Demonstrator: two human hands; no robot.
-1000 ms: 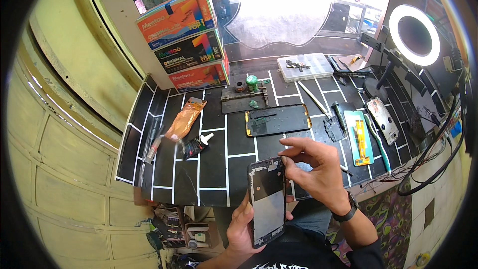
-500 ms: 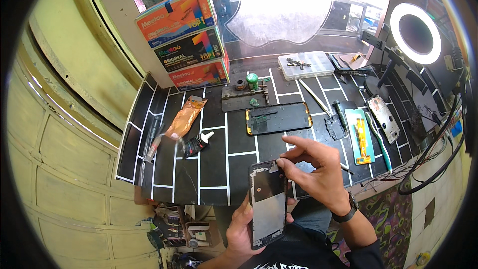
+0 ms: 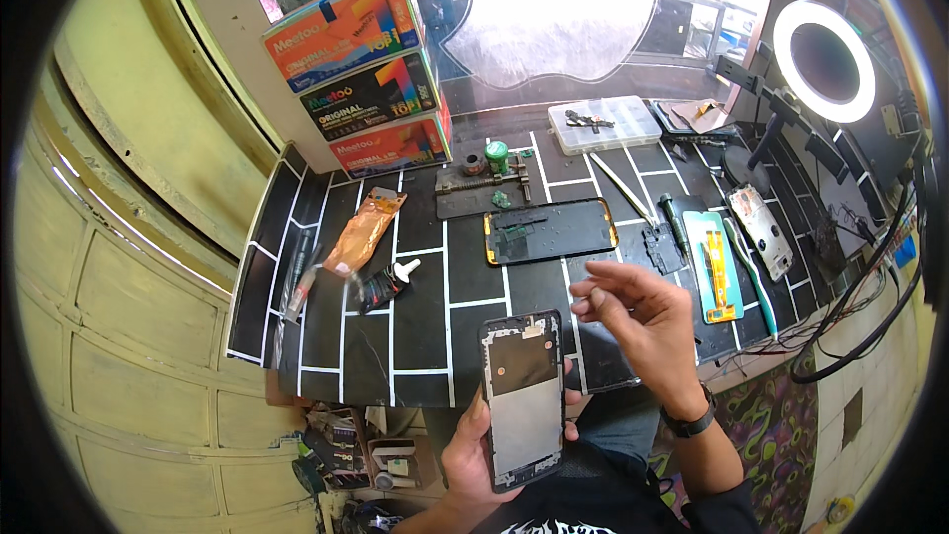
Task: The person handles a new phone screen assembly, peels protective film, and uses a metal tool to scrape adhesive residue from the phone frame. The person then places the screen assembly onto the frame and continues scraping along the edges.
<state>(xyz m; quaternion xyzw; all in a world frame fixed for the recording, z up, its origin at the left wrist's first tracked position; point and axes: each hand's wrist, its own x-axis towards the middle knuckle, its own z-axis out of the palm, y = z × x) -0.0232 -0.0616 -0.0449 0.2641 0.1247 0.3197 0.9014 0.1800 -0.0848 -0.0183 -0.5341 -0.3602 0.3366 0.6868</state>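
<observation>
From my remote seat I see the left hand (image 3: 473,455) holding the black phone frame (image 3: 526,425), its thumb along the left edge and its fingertips showing at the right edge. The right hand (image 3: 643,326) is raised just beside the upper right corner of the frame, with its wrist bent and its thumb and forefinger brought close together; I cannot tell whether they pinch something small. The frame is in the left hand, in front of the body, with its long side pointing away and its inner face turned up to me. Its upper part is dark with two small copper-coloured dots, its lower part is plain grey, and whitish worn patches lie near the ends.

Just beyond the grip, a black phone cover (image 3: 578,231) with yellow corners rests on the table (image 3: 420,351). Farther beyond it stands a green jar (image 3: 497,158). To the left of the grip lies an orange packet (image 3: 364,232); to the right, a teal card (image 3: 701,237).
</observation>
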